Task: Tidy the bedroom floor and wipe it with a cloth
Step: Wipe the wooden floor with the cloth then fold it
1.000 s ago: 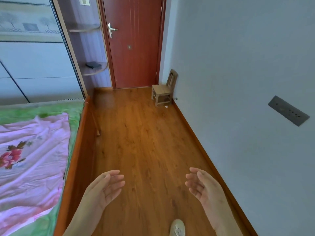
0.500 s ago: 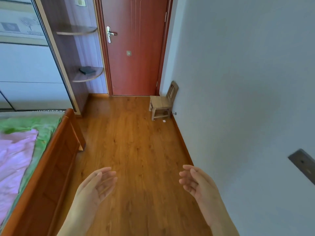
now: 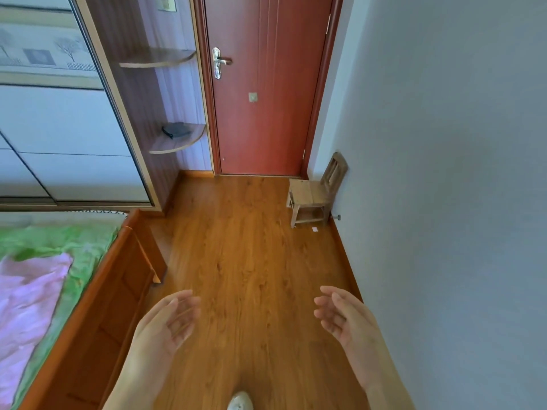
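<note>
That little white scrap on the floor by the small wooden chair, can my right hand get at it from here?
Probably not from here. The white scrap lies well ahead near the small wooden chair, while the empty right hand hangs far short. The floor between looks clear, so stepping forward and bending should do.

Bare forearms, sleeveless; one pale shoe (image 3: 240, 402).

Wooden plank floor (image 3: 251, 261) runs ahead to the red panelled door (image 3: 266, 113). Low wooden bed frame (image 3: 97, 321) along the left, green sheet (image 3: 59, 241) on it, pink cloth (image 3: 26, 306) over that. Small wooden chair (image 3: 315, 193) right of the door, against the grey wall (image 3: 444, 173). Corner shelf unit (image 3: 165, 99) left of the door.
</note>
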Demonstrator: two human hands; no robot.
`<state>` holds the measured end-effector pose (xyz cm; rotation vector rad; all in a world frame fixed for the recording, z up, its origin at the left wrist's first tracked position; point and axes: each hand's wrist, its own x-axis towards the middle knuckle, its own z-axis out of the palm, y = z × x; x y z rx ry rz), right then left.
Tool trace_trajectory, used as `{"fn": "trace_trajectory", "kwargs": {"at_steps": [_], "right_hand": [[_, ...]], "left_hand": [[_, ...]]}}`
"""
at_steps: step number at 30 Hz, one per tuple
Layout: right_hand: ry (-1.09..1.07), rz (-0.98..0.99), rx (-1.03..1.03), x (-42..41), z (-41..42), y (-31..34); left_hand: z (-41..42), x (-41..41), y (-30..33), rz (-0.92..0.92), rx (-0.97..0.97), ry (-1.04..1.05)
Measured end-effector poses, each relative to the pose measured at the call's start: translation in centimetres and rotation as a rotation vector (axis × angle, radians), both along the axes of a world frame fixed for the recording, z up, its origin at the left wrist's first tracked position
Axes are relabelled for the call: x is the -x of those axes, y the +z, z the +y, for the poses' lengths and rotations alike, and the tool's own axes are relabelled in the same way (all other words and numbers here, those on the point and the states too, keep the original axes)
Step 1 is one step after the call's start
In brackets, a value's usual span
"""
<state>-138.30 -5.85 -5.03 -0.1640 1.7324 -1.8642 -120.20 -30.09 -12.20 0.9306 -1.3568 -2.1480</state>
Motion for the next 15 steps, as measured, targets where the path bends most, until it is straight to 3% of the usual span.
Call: {"fn": "trace_trajectory", "kwargs": {"at_steps": [15], "right_hand": [[0.076, 0.094, 0.06, 18.8, -23.2, 1.8]], "left_hand": [[-19.5, 18.7, 8.1, 0.067, 0.079, 0.113]]}}
